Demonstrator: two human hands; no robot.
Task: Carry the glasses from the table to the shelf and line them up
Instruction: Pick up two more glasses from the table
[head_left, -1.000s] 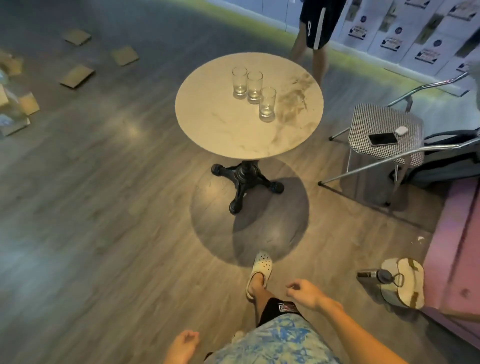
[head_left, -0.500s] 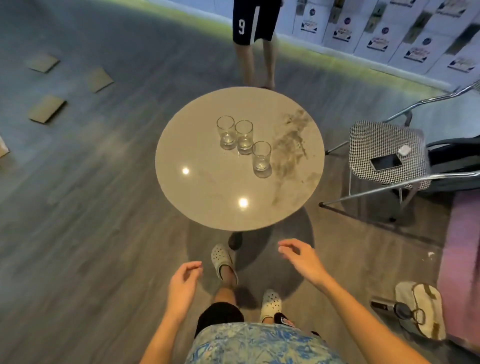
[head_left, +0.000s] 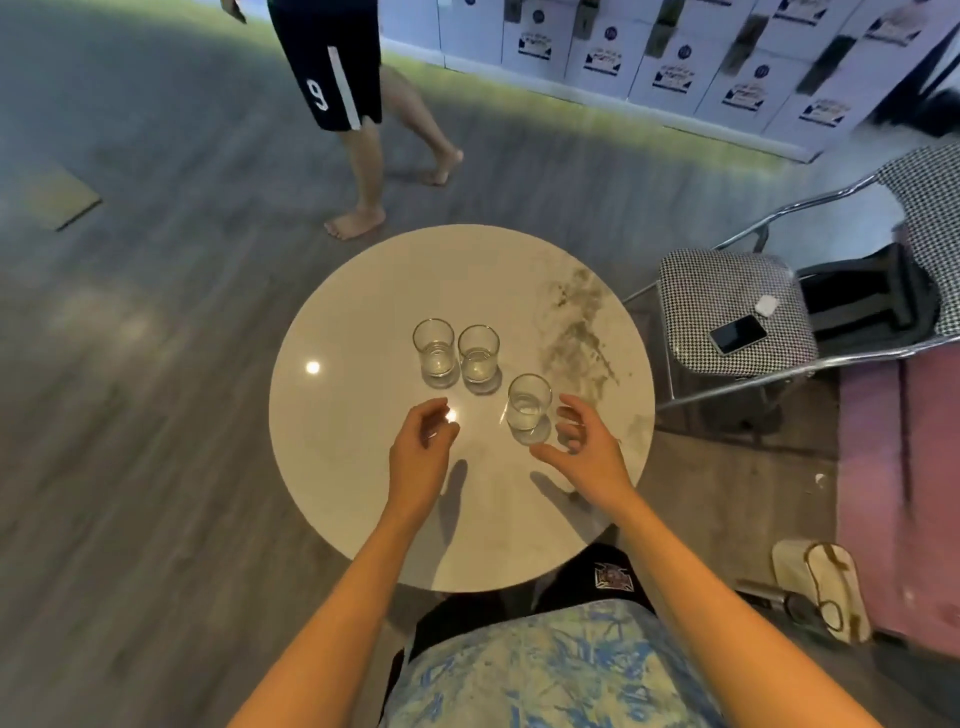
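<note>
Both hands reach over the round counter (head_left: 363, 467), each empty with fingers loosely curled apart. The right hand (head_left: 582, 447) cups just beside the nearest glass (head_left: 529, 408), not clearly touching it; the left hand (head_left: 423, 447) hovers short of the other two glasses (head_left: 457, 351), which stand side by side just beyond it. Nothing lies between the hands and the glasses. Beyond the counter a second person (head_left: 353, 104) walks barefoot in dark shorts bearing a white "9". To the right of the right hand, a checked chair (head_left: 727, 291) holds a phone (head_left: 737, 335). Labelled lockers (head_left: 675, 67) line the far wall, their print unreadable.
</note>
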